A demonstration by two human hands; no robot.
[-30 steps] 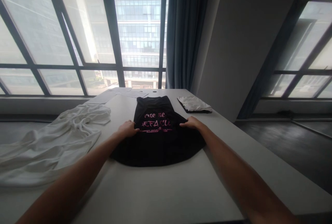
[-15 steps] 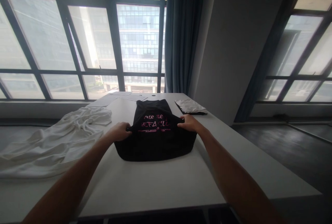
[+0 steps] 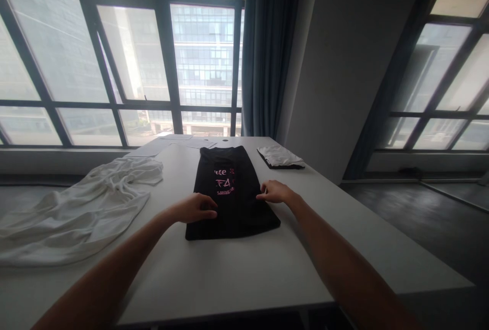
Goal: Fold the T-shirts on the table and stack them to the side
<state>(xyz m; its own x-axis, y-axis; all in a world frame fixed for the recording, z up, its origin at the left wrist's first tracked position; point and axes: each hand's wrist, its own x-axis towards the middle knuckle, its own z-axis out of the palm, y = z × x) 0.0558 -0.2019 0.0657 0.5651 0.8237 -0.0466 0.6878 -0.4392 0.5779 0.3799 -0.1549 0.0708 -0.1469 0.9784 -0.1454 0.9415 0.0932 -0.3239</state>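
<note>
A black garment with pink lettering lies on the white table, its sides folded inward over part of the print. Over its left edge is my left hand, thumb and fingers apart, holding nothing. My right hand is at the garment's right edge, its fingertips close to the cloth; a small gap shows between thumb and fingers, and no cloth is visibly gripped.
A rumpled white cloth spreads over the table's left side. Toward the far right edge lies a folded white and black garment. Sheets of paper rest at the far left. Behind stand windows and a blue curtain.
Both hands have let go of the black cloth. Its sides now lie folded inward, making it narrower and hiding more lettering. My left hand has moved right and slightly nearer.
</note>
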